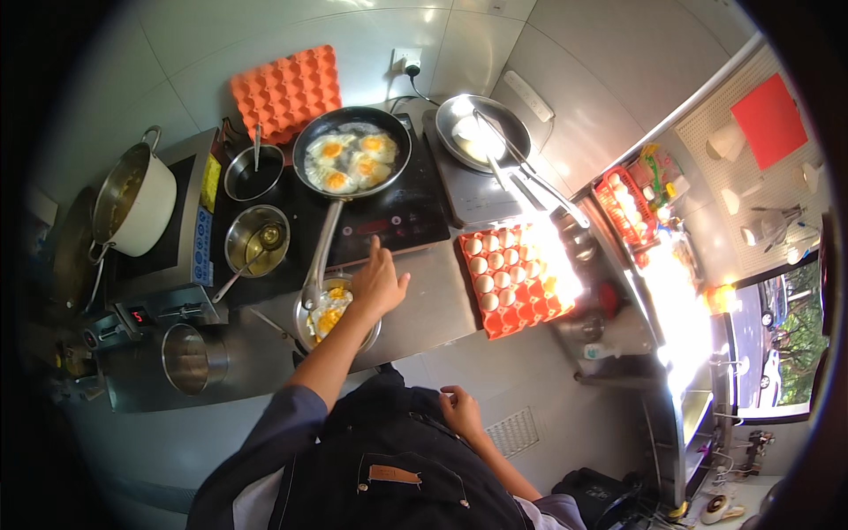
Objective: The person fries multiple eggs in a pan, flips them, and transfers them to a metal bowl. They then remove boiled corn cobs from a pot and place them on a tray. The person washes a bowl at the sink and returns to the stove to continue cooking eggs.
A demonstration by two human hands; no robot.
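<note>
My left hand (381, 281) reaches over the counter with its index finger stretched to the lit control panel (372, 226) of a black induction cooktop; whether it touches the glass I cannot tell. On that cooktop several eggs (334, 151) fry sunny side up in a black frying pan (402, 169), its long metal handle pointing towards me. Partly under my left forearm is a metal bowl (368, 336) of cooked eggs (328, 321). Beside my apron (397, 450), my right hand (462, 414) hangs with loosely curled fingers and holds nothing.
Right of the cooktop, tongs (513, 149) rest across a second frying pan (523, 122). An orange tray (510, 318) carries several eggs near the counter's edge. At left stand an oil pot with a ladle (270, 237), a dark-liquid pot (232, 179) and a large white pot (142, 222).
</note>
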